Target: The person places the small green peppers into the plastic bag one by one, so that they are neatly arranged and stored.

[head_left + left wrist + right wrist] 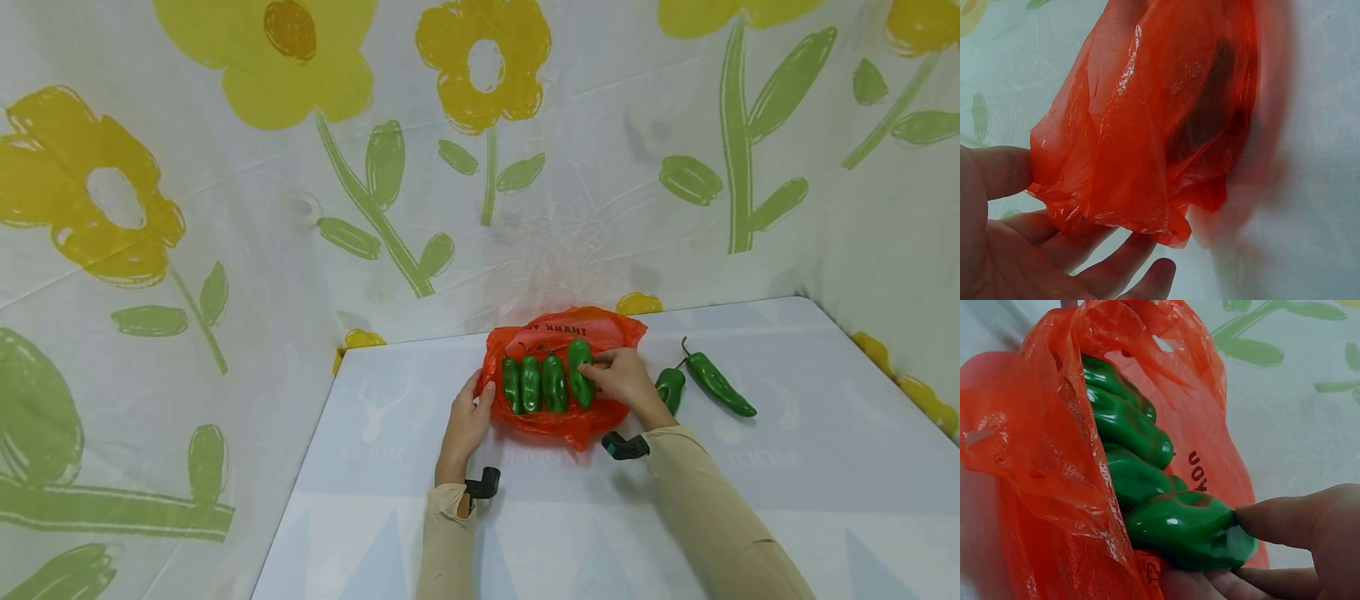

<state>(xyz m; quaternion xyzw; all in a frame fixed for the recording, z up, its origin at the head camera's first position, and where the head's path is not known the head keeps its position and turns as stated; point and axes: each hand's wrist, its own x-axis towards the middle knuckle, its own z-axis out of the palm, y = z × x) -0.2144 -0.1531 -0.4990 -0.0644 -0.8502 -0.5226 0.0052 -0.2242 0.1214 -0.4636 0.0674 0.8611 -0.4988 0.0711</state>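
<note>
A red plastic bag (pixel 551 425) lies with its mouth spread, and several green peppers (pixel 530 383) are lined up inside it. The right hand (pixel 626 382) pinches the rightmost pepper (pixel 580 375) between thumb and fingers; in the right wrist view this pepper (pixel 1191 530) rests against its neighbour within the bag (pixel 1054 487). At the bag's left edge, the left hand (pixel 468 425) holds the plastic. The left wrist view has the left hand's thumb and fingers (pixel 1110 265) around the rim of the bag (pixel 1129 156), a dark shape showing through it.
Two more green peppers lie on the table right of the bag, one long (pixel 720 385) and one partly behind the right forearm (pixel 670 387). A flower-printed sheet (pixel 585 167) stands behind and beside the white table (pixel 360 525).
</note>
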